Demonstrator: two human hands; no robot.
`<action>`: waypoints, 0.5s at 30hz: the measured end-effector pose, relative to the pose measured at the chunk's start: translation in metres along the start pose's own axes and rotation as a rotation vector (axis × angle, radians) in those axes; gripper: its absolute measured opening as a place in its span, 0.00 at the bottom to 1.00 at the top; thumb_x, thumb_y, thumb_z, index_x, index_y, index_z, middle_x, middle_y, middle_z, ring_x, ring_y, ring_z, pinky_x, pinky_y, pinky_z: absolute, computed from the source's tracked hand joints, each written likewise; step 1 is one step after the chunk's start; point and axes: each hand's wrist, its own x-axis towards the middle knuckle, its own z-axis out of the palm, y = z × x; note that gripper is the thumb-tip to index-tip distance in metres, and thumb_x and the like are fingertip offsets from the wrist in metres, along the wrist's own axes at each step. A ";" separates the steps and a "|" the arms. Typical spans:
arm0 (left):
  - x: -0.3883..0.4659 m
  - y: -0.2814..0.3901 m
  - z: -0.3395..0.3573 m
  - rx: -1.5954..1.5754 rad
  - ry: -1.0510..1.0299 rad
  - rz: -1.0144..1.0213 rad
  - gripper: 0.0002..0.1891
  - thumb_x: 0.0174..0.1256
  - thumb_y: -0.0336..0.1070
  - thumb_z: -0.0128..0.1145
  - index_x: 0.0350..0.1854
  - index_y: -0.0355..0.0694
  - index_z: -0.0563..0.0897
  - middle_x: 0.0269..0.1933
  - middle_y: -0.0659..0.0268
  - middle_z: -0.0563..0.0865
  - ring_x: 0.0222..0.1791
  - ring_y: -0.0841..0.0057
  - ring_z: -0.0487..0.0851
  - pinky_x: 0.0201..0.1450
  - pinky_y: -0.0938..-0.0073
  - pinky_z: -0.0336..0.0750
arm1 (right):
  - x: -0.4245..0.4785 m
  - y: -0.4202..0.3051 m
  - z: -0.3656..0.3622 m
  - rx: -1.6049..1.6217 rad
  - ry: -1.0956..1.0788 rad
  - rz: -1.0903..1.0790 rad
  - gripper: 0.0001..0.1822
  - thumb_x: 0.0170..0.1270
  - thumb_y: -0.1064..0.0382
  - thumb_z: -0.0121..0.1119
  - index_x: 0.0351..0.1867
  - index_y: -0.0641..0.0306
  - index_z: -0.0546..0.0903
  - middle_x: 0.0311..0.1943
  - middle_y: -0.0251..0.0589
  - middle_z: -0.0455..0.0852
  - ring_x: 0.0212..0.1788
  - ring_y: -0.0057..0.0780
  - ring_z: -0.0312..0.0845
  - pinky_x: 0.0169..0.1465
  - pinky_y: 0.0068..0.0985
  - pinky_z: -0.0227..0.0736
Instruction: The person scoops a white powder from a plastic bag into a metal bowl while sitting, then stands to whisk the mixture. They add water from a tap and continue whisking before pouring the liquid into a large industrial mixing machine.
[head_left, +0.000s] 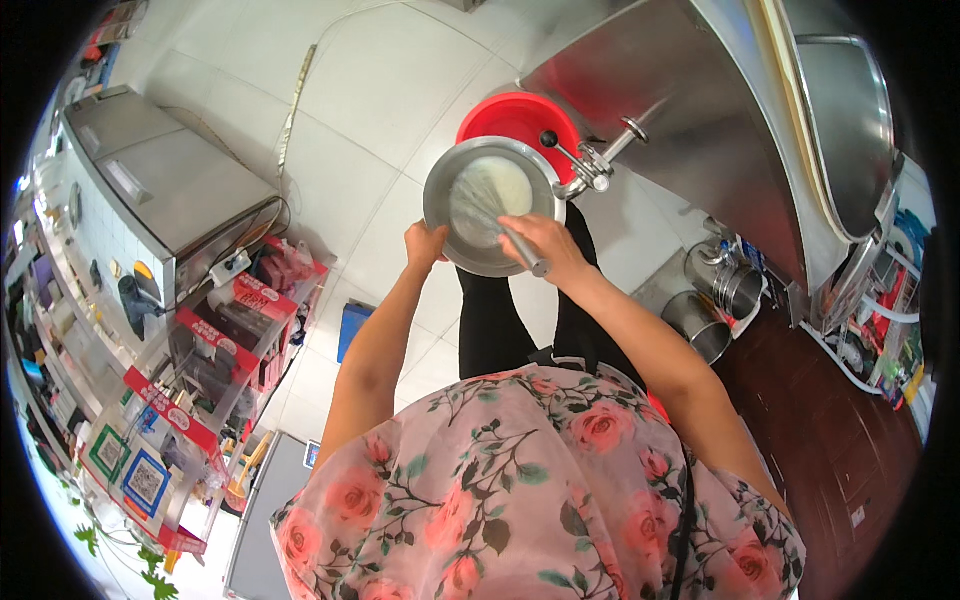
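Observation:
In front of my legs I hold a round metal bowl (439, 184) with a pale, milky liquid (513, 184) in its bottom. My left hand (427, 244) grips the bowl's rim on the left, its thumb at the inner edge. The handle of a wire whisk (535, 262) is in my right hand (553, 247), over the bowl's near right side. The whisk's wires reach down into the liquid. A steel tap (592, 169) with a black-knobbed lever has its spout at the bowl's right rim; whether they touch I cannot tell. Behind the bowl, partly covered by it, is a red plastic basin (517, 112).
The tap comes out of a large stainless steel vessel (645, 90) on the right. Metal pots (694, 322) stand below it, beside a dark brown surface (832, 435). To the left are a steel cabinet (176, 172), a red-trimmed shelf rack (217, 337) and a blue box (354, 326).

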 end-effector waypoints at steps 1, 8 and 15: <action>-0.002 -0.001 -0.005 -0.018 0.025 0.003 0.17 0.53 0.32 0.59 0.40 0.21 0.82 0.28 0.49 0.87 0.21 0.64 0.87 0.19 0.67 0.84 | 0.001 -0.003 -0.003 -0.084 -0.087 0.032 0.13 0.58 0.60 0.65 0.41 0.65 0.83 0.27 0.49 0.83 0.30 0.48 0.80 0.36 0.39 0.76; -0.016 -0.011 -0.037 0.007 0.052 0.022 0.17 0.53 0.32 0.58 0.40 0.22 0.83 0.27 0.49 0.87 0.20 0.65 0.87 0.18 0.68 0.83 | -0.007 -0.027 0.003 -0.071 -0.230 -0.008 0.12 0.58 0.59 0.63 0.38 0.65 0.82 0.25 0.50 0.82 0.31 0.48 0.81 0.36 0.40 0.76; -0.076 0.002 -0.115 -0.109 0.186 -0.010 0.15 0.54 0.31 0.58 0.38 0.21 0.82 0.25 0.53 0.86 0.18 0.71 0.84 0.16 0.71 0.81 | 0.011 -0.098 -0.029 -0.088 -0.337 -0.194 0.09 0.56 0.62 0.64 0.35 0.64 0.82 0.26 0.48 0.82 0.29 0.45 0.81 0.33 0.38 0.76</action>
